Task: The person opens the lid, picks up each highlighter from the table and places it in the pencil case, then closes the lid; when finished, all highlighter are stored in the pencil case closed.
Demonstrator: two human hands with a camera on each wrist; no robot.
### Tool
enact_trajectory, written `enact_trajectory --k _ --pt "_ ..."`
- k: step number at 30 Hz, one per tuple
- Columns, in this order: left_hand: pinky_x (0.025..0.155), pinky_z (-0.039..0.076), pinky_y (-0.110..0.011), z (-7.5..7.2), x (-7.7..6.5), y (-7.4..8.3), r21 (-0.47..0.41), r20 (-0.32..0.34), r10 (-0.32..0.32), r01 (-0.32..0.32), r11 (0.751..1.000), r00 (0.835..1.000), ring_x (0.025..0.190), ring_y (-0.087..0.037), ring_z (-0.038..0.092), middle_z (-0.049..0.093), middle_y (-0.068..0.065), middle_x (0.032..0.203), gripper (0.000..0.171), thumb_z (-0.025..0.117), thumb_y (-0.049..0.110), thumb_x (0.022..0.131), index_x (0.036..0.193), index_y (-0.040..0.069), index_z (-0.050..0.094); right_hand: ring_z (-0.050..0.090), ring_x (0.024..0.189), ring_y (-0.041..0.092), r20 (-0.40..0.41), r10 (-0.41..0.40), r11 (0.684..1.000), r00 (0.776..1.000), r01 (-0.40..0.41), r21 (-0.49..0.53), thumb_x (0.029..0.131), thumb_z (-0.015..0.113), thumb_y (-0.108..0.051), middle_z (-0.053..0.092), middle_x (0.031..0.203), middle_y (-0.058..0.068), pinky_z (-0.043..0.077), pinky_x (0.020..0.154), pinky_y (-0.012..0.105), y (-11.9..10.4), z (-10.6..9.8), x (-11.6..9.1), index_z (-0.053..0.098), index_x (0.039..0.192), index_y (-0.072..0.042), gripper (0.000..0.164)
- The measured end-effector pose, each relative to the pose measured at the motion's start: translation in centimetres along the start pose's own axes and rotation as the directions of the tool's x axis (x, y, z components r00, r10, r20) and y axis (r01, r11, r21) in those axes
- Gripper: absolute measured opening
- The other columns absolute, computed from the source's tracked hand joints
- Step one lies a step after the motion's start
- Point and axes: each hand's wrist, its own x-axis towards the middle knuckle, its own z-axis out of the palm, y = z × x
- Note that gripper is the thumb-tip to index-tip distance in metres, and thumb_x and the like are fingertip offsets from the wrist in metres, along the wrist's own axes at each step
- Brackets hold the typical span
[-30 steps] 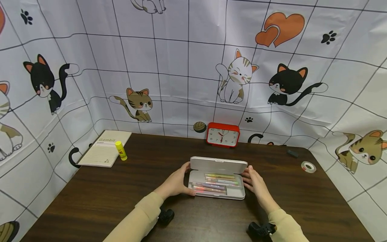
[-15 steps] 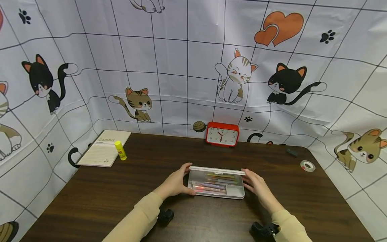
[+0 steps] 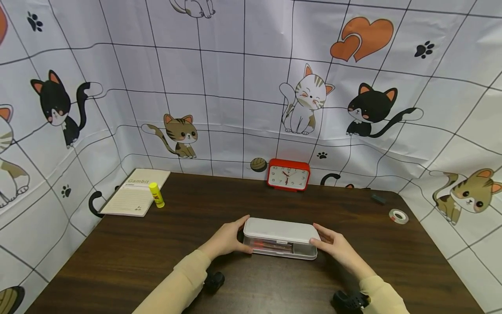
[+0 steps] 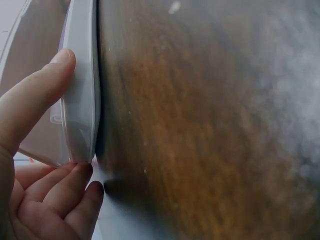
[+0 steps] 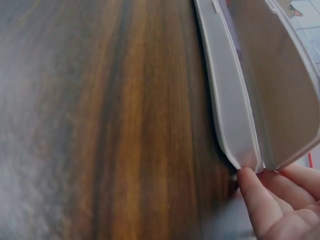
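Note:
A white pencil case lies on the dark wooden table, its lid tilted partway down with a gap along the front. Through the gap, reddish pens show in the tray; the lid hides the rest. At the case's left end, my left hand grips it, thumb at the front and fingers behind. In the left wrist view the thumb presses the case's side wall. My right hand holds the right end, thumb at the front corner and fingers by the lid. The right wrist view shows its fingertips at the end of the base and lid.
Behind the case a red clock stands by the patterned wall cloth. A notepad and a yellow glue stick are at the back left. To the right lie a tape roll and a small dark block.
The pencil case's lid has swung from upright forward and down over the tray. My right hand has shifted its thumb onto the front right corner; the left hand has stayed in place.

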Motion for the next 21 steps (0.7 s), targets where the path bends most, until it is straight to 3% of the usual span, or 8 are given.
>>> enact_trajectory --k 11,21 --pt "0.102 0.041 -0.047 -0.06 -0.23 0.01 0.003 0.016 -0.012 0.012 1.0 1.0 0.129 -0.033 0.046 0.044 -0.018 0.143 0.105 0.084 0.043 0.068 0.148 0.003 0.03 0.036 0.131 0.046 0.105 -0.106 0.993 0.989 0.112 -0.047 0.084 0.073 -0.018 0.026 0.148 0.032 0.048 0.094 0.036 0.13 -0.29 0.02 0.028 0.144 0.011 0.081" --pt "0.103 0.04 -0.046 -0.29 -0.3 -0.34 -0.041 0.036 0.008 -0.007 0.999 0.999 0.129 -0.031 0.046 0.045 -0.02 0.142 0.106 0.083 0.045 0.068 0.148 0.001 0.03 0.033 0.132 0.048 0.141 -0.11 0.993 0.984 0.115 -0.029 0.08 0.077 -0.017 0.022 0.148 0.034 0.049 0.092 0.033 0.22 -0.35 0.19 0.024 0.144 0.013 0.088"
